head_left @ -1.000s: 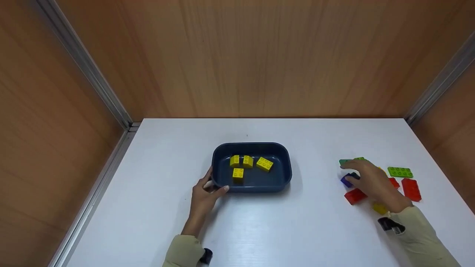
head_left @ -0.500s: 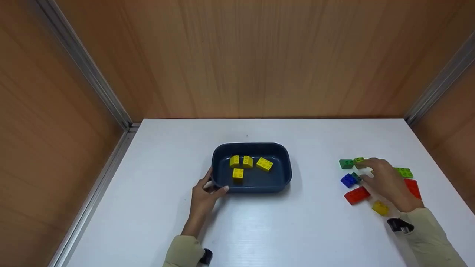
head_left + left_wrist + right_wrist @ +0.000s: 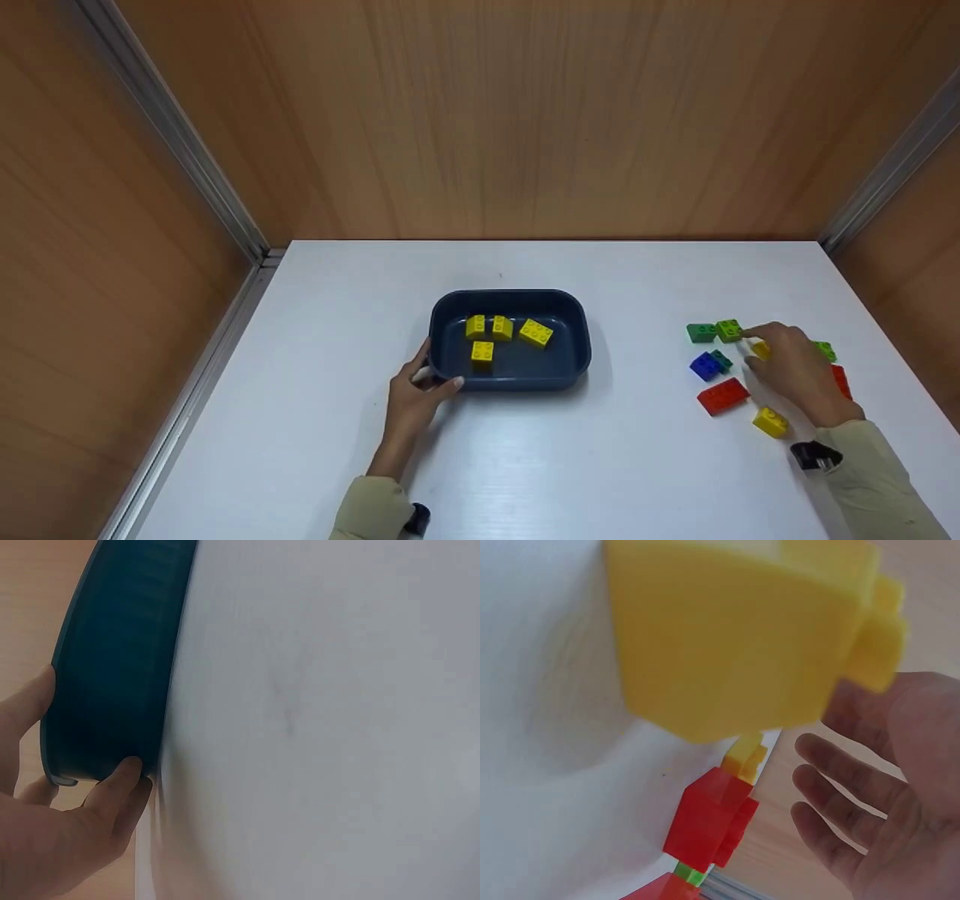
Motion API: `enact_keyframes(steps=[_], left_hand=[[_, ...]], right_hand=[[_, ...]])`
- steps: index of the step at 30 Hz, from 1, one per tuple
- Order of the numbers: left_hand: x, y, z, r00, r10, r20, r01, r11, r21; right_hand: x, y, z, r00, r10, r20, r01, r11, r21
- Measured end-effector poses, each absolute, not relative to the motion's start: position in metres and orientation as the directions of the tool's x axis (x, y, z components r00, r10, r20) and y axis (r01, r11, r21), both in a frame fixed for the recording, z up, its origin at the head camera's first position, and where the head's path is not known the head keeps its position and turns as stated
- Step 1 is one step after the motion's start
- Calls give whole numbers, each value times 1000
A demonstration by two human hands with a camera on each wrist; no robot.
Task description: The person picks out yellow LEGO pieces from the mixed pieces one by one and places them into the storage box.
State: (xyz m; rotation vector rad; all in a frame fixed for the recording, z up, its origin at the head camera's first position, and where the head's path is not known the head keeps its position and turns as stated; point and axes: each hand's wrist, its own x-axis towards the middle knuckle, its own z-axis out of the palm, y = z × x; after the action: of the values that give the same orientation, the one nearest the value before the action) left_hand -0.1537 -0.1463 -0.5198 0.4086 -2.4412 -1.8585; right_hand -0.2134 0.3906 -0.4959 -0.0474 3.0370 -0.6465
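My left hand (image 3: 411, 411) grips the lower left corner of a dark blue tray (image 3: 525, 381). Several yellow toy bricks (image 3: 535, 333) lie inside it. In the left wrist view the tray wall (image 3: 120, 652) stands between the thumb and fingers of that hand (image 3: 67, 832). My right hand (image 3: 799, 371) is over the loose bricks at the right. Its thumb and index finger are apart around a yellow brick (image 3: 761, 349), partly hidden by the hand. A lime green brick (image 3: 728, 331) is by the index fingertip. The right wrist view has this hand (image 3: 885, 802) with spread fingers.
Left of the right hand lie a green brick (image 3: 701, 333), a blue brick (image 3: 706, 367) and a red brick (image 3: 723, 396). Another yellow brick (image 3: 770, 422) is near the right wrist. Wooden panels (image 3: 525, 120) wall the white table (image 3: 337, 315).
My right hand has moved rightward from over the green and blue bricks to the yellow brick, uncovering those bricks. The left hand and the tray have stayed in place.
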Motion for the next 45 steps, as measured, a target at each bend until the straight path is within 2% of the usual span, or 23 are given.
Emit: enact_keyframes(steps=[10,18,45], left_hand=[[-153,-148,-520,-971,-213,-108,-161,252,954],[-153,-147,-520,-970,-217,-113,-164,238,957],[-153,-146,-518,-966,-223,-128,-186,261,947]], right_hand=[[-215,399,-504,-999,-30,39,-42,930,-365],[-216,405,-506,-1000,-13,3,-13,936,-352],[-216,411,-513,-997,-63,43,-74,939,-336]])
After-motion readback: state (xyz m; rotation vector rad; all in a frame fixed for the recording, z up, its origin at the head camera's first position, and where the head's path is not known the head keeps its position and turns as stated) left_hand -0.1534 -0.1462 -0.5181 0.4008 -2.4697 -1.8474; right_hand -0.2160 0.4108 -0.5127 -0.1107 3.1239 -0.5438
